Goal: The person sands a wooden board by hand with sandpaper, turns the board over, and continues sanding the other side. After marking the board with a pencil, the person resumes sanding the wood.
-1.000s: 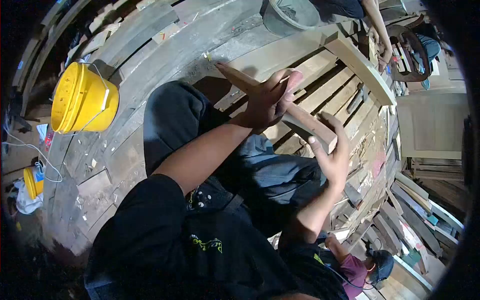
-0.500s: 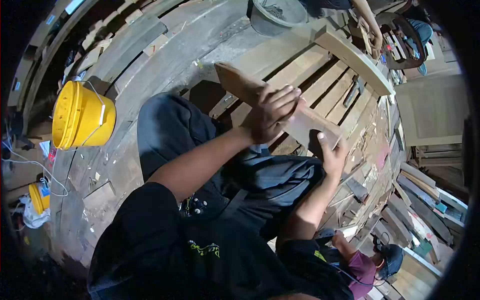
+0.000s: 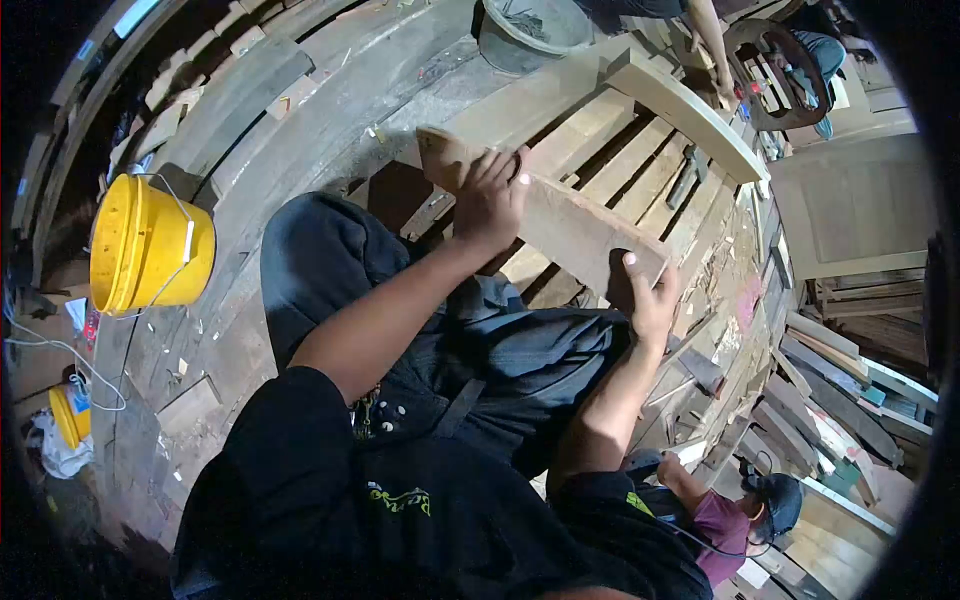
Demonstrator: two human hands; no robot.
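Note:
A flat wooden board is held up above my lap, slanting down toward the right. My left hand wraps over its upper edge near the far left end, fingers closed on the wood. At the lower right end my right hand grips the board, thumb on the near face and the other fingers mostly hidden. Behind the board is a slatted wooden frame, where a hammer rests on the slats.
A yellow bucket stands at left, and a grey tub at the top. Another person's arm reaches in beyond the frame. A person in a cap sits at lower right, near stacked wood offcuts. Wood scraps litter the floor.
My left hand has slid leftward along the board, from its middle toward the far left end. My right hand keeps its hold on the right end. The whole view has shifted slightly.

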